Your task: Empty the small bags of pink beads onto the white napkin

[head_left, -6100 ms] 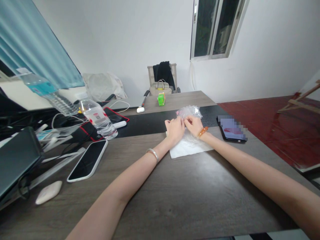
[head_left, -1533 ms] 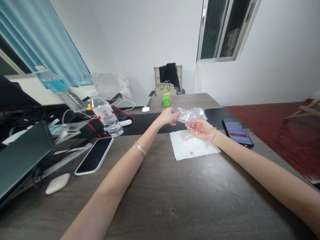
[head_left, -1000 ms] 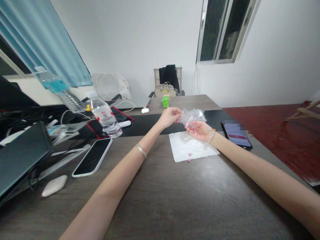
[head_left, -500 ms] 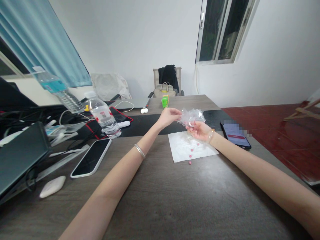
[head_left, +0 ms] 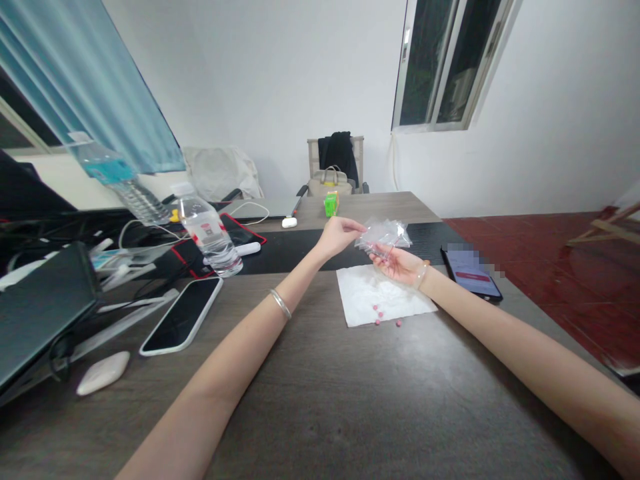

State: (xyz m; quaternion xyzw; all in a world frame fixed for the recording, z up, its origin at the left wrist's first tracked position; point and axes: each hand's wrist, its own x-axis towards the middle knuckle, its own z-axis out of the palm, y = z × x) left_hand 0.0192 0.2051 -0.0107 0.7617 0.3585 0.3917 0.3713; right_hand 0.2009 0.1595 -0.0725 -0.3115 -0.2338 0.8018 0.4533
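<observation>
A loose bunch of clear plastic bags (head_left: 384, 231) is held above the desk by my right hand (head_left: 400, 265), its fingers closed on the lower edge. From the left, my left hand (head_left: 341, 236) pinches the bags' near corner between thumb and fingertips. Beneath my right hand lies a white sheet of paper (head_left: 357, 297), partly covered by the hand. Several small pink pellets (head_left: 381, 315) rest on and by the paper's front edge. Which single bag the left fingers grip is too small to tell.
On the left are a white-cased phone (head_left: 183, 317), a white mouse (head_left: 103, 374), a laptop (head_left: 45, 313) and two water bottles, the nearer one a clear bottle (head_left: 207, 230). A dark phone (head_left: 471, 272) lies right. A green box (head_left: 331, 204) stands at the back.
The pink pellets have shifted from a line into a scattered group towards the paper's front edge. The plastic bags lie flatter in my right hand. Both hands have barely moved.
</observation>
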